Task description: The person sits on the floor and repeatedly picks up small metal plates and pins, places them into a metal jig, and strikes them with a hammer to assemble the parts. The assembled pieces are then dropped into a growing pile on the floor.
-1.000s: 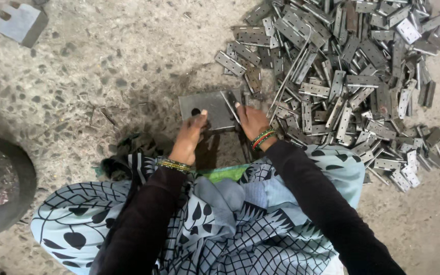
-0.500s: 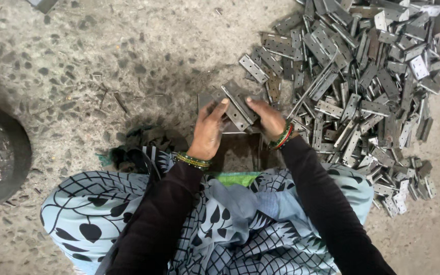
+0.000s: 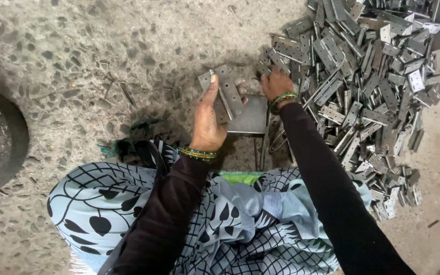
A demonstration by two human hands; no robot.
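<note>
My left hand (image 3: 206,122) holds up a grey metal hinge (image 3: 226,91) with two perforated leaves, thumb along its left edge. Just below it a flat square steel plate (image 3: 253,118) rests on the floor in front of my lap. My right hand (image 3: 276,83) reaches into the near edge of a big pile of similar metal hinges (image 3: 367,76), its fingers curled on the pieces there; whether it grips one is hidden. Both wrists wear green and gold bangles, and both arms are in dark sleeves.
The speckled concrete floor (image 3: 103,46) stretches left and ahead. A dark round pan edge (image 3: 6,137) lies at far left. Thin metal pins (image 3: 268,147) lie by the plate. Patterned blue and white cloth (image 3: 204,219) covers my lap.
My left hand has lifted the hinge off the plate and keeps hold of it. My right hand has let go and moved right to the pile. The view shifted down and left.
</note>
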